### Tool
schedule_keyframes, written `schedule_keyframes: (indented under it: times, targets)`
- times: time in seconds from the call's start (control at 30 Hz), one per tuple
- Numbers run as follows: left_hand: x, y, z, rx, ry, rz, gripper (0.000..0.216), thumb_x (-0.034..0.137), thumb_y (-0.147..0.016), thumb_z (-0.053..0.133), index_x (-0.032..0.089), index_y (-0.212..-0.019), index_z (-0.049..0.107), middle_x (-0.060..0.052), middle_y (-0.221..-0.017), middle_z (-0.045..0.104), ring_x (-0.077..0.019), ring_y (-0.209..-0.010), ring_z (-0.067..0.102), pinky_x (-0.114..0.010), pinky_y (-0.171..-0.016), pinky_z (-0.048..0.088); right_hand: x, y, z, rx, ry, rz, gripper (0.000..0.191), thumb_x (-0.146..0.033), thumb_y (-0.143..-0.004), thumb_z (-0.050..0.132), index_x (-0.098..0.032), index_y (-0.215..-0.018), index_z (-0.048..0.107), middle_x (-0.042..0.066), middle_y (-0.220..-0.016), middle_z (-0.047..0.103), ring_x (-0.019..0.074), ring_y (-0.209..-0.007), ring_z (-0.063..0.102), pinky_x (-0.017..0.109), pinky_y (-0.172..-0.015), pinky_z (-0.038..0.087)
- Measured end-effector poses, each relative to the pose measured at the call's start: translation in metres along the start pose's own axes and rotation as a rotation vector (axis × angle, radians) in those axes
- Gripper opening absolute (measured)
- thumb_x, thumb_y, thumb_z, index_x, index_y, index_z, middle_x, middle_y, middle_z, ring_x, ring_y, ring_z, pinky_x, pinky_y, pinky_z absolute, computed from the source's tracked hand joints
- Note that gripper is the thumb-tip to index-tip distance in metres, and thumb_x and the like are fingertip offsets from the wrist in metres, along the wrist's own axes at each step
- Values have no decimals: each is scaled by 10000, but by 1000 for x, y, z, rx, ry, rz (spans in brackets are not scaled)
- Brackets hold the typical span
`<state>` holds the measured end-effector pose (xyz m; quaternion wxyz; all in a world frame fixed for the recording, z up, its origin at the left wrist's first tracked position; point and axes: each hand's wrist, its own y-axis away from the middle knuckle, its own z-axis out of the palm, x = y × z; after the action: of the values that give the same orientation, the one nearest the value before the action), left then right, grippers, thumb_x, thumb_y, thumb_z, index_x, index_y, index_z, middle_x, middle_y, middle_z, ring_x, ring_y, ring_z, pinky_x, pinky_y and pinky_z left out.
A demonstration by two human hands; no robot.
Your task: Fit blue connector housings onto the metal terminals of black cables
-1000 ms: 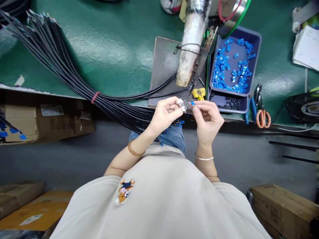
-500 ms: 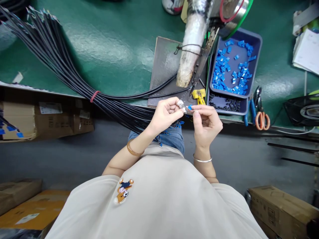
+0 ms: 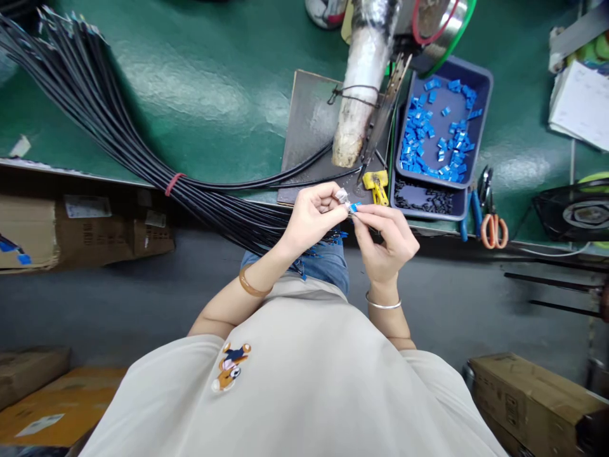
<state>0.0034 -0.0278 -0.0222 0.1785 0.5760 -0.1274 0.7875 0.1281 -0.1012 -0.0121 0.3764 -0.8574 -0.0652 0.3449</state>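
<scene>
My left hand is closed, pinching a small whitish-silver piece between thumb and forefinger. Something white and crinkled shows at its forefinger; I cannot tell whether this is a wrapping. With thumb and forefinger my right hand pinches a small blue plastic piece, which meets the silvery piece. Fingers hide how far the two are joined. Under and left of the hands runs a bundle of black cables, bound by a red band, with blue ends near my lap.
A tray of blue pieces overlaps a tray of small black parts. A wrapped pipe hangs over a dark board. Nearby lie a yellow tool, orange-handled scissors and blue-handled pliers. A fan stands right.
My right hand has moved slightly left, bringing the blue piece from just beside the silvery piece up against it. The whole view has shifted a little.
</scene>
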Motion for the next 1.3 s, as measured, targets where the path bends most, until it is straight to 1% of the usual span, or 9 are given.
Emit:
schedule_keyframes:
  times: [0.1,0.17,0.23,0.4,0.57,0.67,0.8,1.07,1.3]
  targets:
    - [-1,-2,0,10,8,4,98,135,-700,650,136,-654,563,63,-542,450,-17,-490,356,-156,-478,286,2,0,3,46,-142,193,123,-126,-868,618,-225,-932,649,7,-926,722,138,-853,714,284,-725,601]
    - [0,-3,0,10,6,2,84,154,-717,646,130,-657,593,58,-535,457,-18,-480,347,-161,-473,286,5,-1,4,51,-237,313,70,-159,-893,590,-214,-919,626,16,-942,711,137,-850,718,276,-710,601]
    - [1,-4,0,7,-9,2,103,174,-729,649,124,-647,611,52,-532,462,-21,-480,344,-168,-471,287,8,-3,4,23,-252,337,34,-177,-886,606,-208,-886,620,20,-948,709,139,-868,713,280,-730,599]
    - [6,-9,1,10,-41,4,150,179,-712,666,121,-591,598,48,-518,458,-26,-488,351,-166,-471,290,14,-8,2,-35,-144,215,76,-133,-836,650,-205,-827,627,19,-942,721,146,-884,697,298,-748,590]
    - [9,-13,3,29,-51,3,152,144,-681,674,119,-553,595,51,-489,453,-24,-467,347,-160,-459,298,18,-13,2,-45,-68,66,127,-82,-817,643,-208,-822,623,9,-928,731,142,-878,696,318,-803,581]
    - [8,-14,3,49,-47,-4,129,143,-668,692,116,-563,623,46,-497,472,-26,-465,362,-161,-458,307,20,-15,3,-50,-31,5,148,-65,-810,638,-211,-819,618,7,-919,735,141,-868,697,320,-802,574]
    - [7,-16,4,82,-55,-11,86,137,-661,691,114,-585,658,28,-541,519,-34,-500,410,-157,-470,321,22,-17,3,-58,7,-31,166,-48,-799,641,-210,-818,610,12,-918,736,144,-859,699,319,-784,570]
    - [5,-19,6,103,-48,-11,80,115,-665,676,111,-586,663,29,-545,509,-29,-513,403,-147,-470,310,25,-20,3,-87,22,-49,134,-77,-817,632,-206,-806,598,25,-933,732,146,-877,698,314,-790,568]
    - [6,-20,6,120,-61,5,126,132,-701,691,114,-584,646,24,-574,530,-37,-539,439,-155,-503,358,26,-23,2,-104,33,-65,124,-86,-814,640,-205,-814,605,30,-951,735,150,-888,695,316,-799,566]
